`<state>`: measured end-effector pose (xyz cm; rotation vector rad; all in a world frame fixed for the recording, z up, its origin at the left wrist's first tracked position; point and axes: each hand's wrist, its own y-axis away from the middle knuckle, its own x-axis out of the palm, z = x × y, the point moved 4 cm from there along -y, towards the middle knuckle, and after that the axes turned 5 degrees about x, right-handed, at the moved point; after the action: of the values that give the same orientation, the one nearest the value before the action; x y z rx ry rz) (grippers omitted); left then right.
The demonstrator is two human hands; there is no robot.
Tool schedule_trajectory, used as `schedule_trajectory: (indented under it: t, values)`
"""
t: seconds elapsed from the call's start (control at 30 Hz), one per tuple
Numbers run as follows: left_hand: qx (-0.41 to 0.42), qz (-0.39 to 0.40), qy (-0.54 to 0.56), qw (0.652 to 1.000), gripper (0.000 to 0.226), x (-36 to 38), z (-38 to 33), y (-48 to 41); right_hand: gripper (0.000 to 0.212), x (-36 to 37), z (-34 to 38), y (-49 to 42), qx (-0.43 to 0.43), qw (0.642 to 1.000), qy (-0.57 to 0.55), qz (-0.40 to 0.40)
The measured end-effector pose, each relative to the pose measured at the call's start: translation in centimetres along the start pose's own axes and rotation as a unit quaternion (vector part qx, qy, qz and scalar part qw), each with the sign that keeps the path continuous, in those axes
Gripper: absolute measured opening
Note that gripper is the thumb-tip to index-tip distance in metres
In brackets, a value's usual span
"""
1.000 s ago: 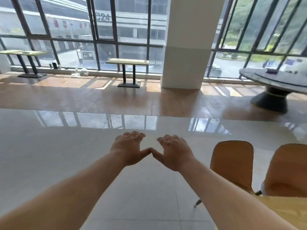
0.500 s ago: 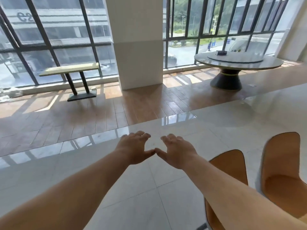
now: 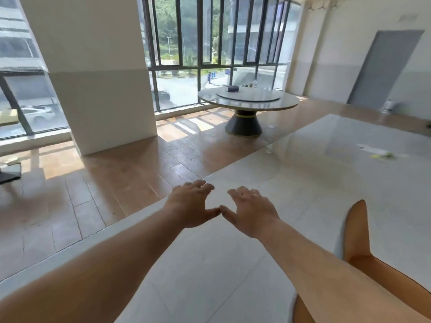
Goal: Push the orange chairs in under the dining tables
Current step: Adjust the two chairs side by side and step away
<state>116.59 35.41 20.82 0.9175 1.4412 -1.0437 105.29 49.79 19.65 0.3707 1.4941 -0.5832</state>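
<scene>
My left hand (image 3: 191, 202) and my right hand (image 3: 250, 212) are stretched out in front of me over the white tiled floor, thumb tips nearly touching, fingers relaxed and holding nothing. One orange chair (image 3: 356, 234) shows its backrest at the lower right, just right of my right forearm. A sliver of a second orange chair (image 3: 303, 311) peeks out below that forearm at the bottom edge. Neither hand touches a chair. No rectangular dining table top is close to the chairs in this view.
A round marble table (image 3: 248, 101) with a turntable stands on a dark pedestal by the windows. A wide white pillar (image 3: 93, 73) rises at the left. A grey door (image 3: 384, 66) is on the right wall. Small litter (image 3: 377, 153) lies on the tiles.
The view has swung further right: the pillar and round table slid left, the grey door came into sight. The chairs moved toward the lower right corner. Both hands kept their pose.
</scene>
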Motion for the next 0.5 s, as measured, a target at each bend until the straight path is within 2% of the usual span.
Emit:
schedule_trajectory:
  t: [0.13, 0.23, 0.5]
  values:
    - [0.085, 0.009, 0.021, 0.996, 0.085, 0.8, 1.8, -10.0, 0.073, -0.1, -3.2, -5.7, 0.095, 0.995, -0.006, -0.003]
    - [0.152, 0.019, 0.041, 0.987, 0.086, 1.3, 0.4, -17.4, 0.073, -0.3, -7.1, -8.5, 0.165, 0.986, -0.005, -0.004]
    - [0.329, 0.056, 0.044, 0.942, 0.082, 7.5, -11.6, -33.9, 0.071, 3.0, -23.1, -11.2, 0.334, 0.943, 0.011, -0.003]
